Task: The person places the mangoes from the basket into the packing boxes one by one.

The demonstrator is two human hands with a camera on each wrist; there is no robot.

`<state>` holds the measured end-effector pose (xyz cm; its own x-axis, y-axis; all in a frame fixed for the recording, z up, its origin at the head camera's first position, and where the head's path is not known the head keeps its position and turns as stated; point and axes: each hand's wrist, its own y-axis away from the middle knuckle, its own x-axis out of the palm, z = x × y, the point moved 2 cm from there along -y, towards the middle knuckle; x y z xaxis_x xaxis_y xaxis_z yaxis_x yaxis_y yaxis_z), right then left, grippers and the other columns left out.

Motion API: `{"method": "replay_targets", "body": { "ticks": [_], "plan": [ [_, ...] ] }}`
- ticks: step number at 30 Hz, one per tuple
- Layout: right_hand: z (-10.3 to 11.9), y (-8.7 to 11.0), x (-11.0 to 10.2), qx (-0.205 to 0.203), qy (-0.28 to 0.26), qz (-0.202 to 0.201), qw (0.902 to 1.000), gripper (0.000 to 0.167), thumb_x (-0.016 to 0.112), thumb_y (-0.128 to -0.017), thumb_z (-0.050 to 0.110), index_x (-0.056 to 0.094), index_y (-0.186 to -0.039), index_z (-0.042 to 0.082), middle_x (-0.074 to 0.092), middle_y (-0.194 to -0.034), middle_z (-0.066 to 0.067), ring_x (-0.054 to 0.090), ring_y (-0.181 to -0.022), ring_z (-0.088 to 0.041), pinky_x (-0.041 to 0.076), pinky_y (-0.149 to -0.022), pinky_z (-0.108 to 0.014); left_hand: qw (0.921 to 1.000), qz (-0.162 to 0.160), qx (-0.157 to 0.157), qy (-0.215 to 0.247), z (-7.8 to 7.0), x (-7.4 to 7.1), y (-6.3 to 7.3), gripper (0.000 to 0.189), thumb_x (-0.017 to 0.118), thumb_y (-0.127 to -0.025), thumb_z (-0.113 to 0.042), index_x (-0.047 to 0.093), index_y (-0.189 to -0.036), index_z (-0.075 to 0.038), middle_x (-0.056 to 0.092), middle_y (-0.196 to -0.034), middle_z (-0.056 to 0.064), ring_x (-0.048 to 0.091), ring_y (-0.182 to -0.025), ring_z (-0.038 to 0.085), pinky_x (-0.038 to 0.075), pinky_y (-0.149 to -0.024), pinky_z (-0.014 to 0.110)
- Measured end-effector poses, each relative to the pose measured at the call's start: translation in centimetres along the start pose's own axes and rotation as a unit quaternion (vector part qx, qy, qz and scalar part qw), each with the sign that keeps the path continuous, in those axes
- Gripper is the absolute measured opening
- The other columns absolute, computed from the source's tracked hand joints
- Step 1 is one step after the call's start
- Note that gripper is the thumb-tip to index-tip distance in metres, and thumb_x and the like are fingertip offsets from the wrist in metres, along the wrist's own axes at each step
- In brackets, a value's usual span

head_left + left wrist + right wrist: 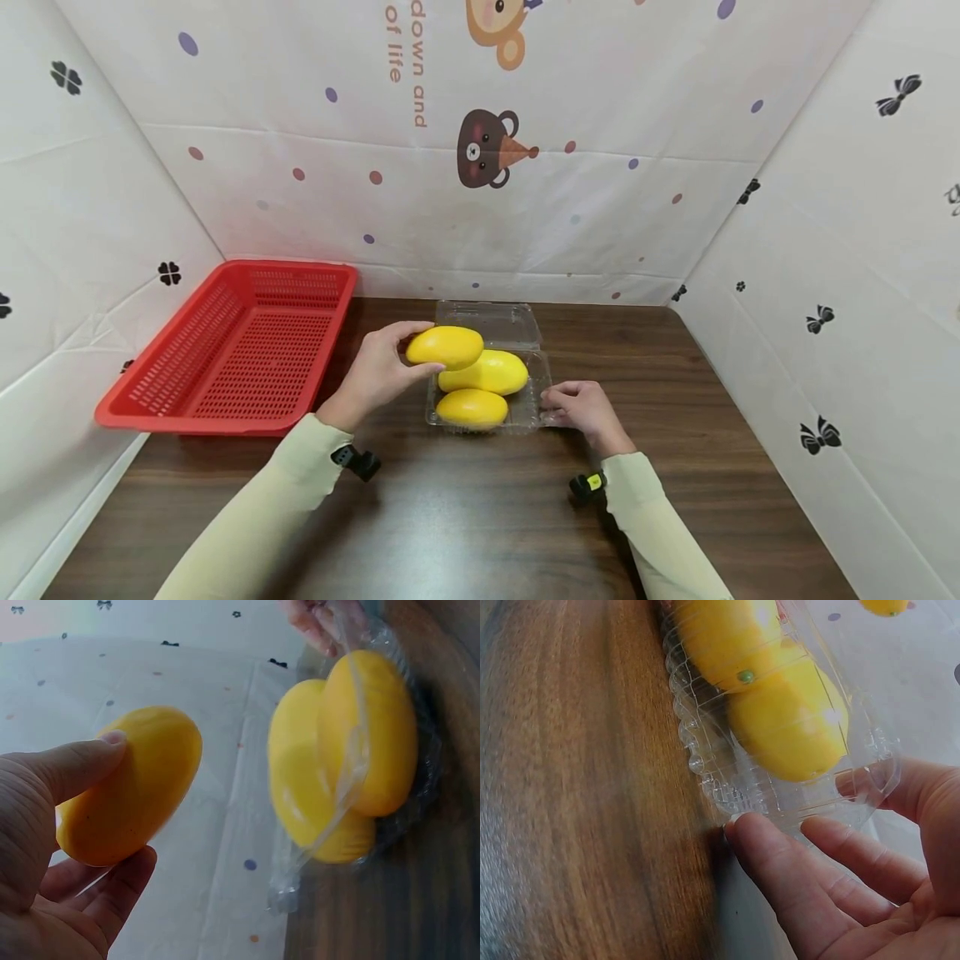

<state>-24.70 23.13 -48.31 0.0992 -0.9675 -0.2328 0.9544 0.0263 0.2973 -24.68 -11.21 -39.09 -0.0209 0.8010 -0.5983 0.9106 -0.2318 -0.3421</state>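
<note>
My left hand (375,371) holds a yellow mango (446,346) between thumb and fingers, raised above a clear plastic clamshell box (529,404). Two more yellow mangoes lie side by side in the box: one farther back (495,373), one nearer the front (472,408). At the box's right side, my right hand (587,410) pinches the rim near the front corner. The right wrist view shows the thumb and fingers on either side of that clear plastic wall (780,802). The box's lid (491,323) is folded back toward the rear wall.
A red perforated plastic basket (202,427) stands on the left of the dark wooden table (450,517). White patterned sheets (615,208) enclose the table at the back and both sides.
</note>
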Motion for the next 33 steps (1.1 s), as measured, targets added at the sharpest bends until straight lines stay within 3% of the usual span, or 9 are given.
{"method": "replay_targets", "body": {
  "ticks": [13,18,33],
  "plan": [
    [0.0,-0.1,0.0,-0.004,0.000,0.005,1.0000,0.028,0.068,-0.097,0.014,0.072,-0.115,-0.007,0.076,-0.103,-0.018,0.073,-0.074,-0.014,0.063,-0.070,-0.029,0.9967,0.060,-0.049,0.022,-0.1,3.9,-0.1,0.061,0.092,-0.077,-0.026,0.067,-0.131,-0.012,0.072,-0.123,0.005,0.066,-0.100,0.022,0.059,-0.091,0.041],
    [0.0,-0.2,0.0,-0.001,0.003,0.004,1.0000,0.027,0.068,-0.097,0.014,0.074,-0.114,-0.006,0.076,-0.103,-0.018,0.073,-0.074,-0.014,0.063,-0.070,-0.029,0.9955,0.072,-0.061,0.006,0.0,5.3,-0.1,0.063,0.092,-0.077,-0.029,0.067,-0.133,-0.011,0.072,-0.127,0.005,0.066,-0.102,0.020,0.058,-0.093,0.040],
    [0.2,-0.2,0.0,0.002,0.022,0.002,0.9997,0.034,0.073,-0.096,0.024,0.074,-0.115,-0.003,0.076,-0.108,-0.019,0.074,-0.077,-0.015,0.063,-0.072,-0.030,0.9958,0.086,-0.019,-0.026,-1.2,8.5,-0.2,0.062,0.091,-0.078,-0.033,0.068,-0.131,-0.010,0.072,-0.127,0.006,0.067,-0.106,0.020,0.057,-0.091,0.038]
  ]
}}
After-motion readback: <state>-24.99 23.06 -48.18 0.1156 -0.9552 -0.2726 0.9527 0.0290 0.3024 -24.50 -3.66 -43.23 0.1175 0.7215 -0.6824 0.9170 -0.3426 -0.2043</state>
